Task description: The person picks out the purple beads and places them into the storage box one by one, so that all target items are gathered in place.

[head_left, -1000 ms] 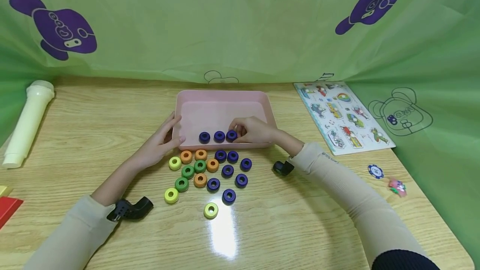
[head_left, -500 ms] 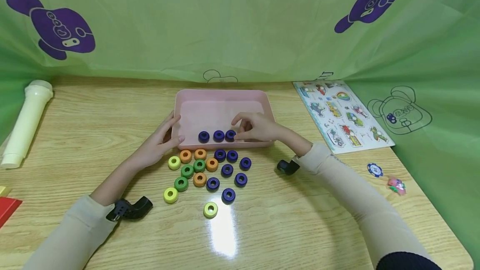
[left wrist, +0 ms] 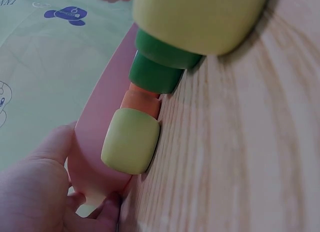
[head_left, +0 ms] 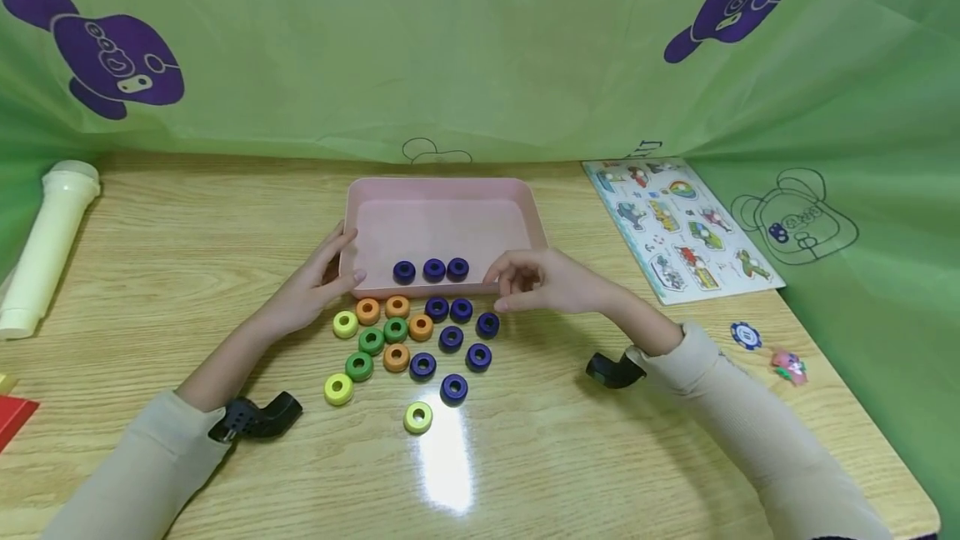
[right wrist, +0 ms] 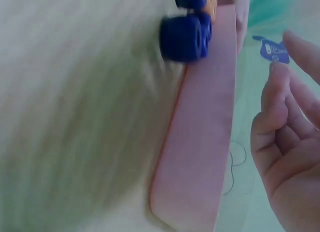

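Observation:
A pink tray (head_left: pixel 450 232) holds three dark blue rings (head_left: pixel 433 271) in a row along its near wall. My left hand (head_left: pixel 313 283) grips the tray's left side near the front corner; in the left wrist view the thumb and fingers (left wrist: pixel 107 214) are around that corner. Over the tray's near right rim hovers my right hand (head_left: pixel 551 280), fingers loosely bent, with nothing between thumb and fingertips. In front of the tray lie several blue rings (head_left: pixel 451 339), orange rings (head_left: pixel 396 357), green rings (head_left: pixel 371 341) and yellow rings (head_left: pixel 338 389).
A picture board (head_left: pixel 686 232) lies at the back right, with a blue-and-white chip (head_left: pixel 746 336) and a small pink figure (head_left: pixel 789 366) nearer. A pale yellow tube (head_left: pixel 48 248) is at the left, near a red piece (head_left: pixel 13 417). Green cloth (head_left: pixel 480 65) hangs behind the table.
My right hand has let go of the third blue ring in the tray and moved right and toward me, out over the near rim. My left hand stays on the tray.

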Motion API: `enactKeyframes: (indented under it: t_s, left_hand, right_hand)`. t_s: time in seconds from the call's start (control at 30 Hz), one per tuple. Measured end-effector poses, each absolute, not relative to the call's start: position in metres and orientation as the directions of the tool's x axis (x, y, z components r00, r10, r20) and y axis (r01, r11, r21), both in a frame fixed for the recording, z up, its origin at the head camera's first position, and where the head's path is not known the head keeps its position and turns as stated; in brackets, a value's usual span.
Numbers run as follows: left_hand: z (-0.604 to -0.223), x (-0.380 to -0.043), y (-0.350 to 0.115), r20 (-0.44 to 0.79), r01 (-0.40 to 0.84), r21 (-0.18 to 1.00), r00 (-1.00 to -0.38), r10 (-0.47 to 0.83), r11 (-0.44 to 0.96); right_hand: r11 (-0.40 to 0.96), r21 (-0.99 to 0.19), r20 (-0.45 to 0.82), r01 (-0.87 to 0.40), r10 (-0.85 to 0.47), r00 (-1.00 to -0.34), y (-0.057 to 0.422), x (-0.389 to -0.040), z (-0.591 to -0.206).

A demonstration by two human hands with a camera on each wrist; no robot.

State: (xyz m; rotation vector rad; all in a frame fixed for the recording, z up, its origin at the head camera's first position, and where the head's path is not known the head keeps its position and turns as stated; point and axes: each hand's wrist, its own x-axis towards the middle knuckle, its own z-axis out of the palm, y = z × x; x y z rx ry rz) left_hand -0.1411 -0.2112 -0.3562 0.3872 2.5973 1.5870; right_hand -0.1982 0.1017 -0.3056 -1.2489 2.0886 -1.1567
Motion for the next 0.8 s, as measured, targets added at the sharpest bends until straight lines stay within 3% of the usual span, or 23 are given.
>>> enactKeyframes:
  t_s: [0.2,0.43,0.8]
  left_hand:
    - [-0.357,-0.141,-0.212,0.071,0.178,0.887,-0.964,0.255,0.427]
    - [-0.358,-0.142,-0.211,0.073,0.179,0.886,-0.965,0.253,0.428]
    - [-0.357,-0.142,-0.211,0.06,0.167,0.888,-0.966,0.253,0.428]
  right_hand:
    - [0.228,-0.85,-0.007,-0.475,-0.906,-0.423,0.104,-0.185,-0.324]
    - [0.265,-0.766,-0.055,-0.585,-0.935,-0.35,0.103,-0.176,-0.346]
    - [0.329,-0.677,-0.098,-0.659,-0.927,-0.362,0.099,-0.173,-0.353]
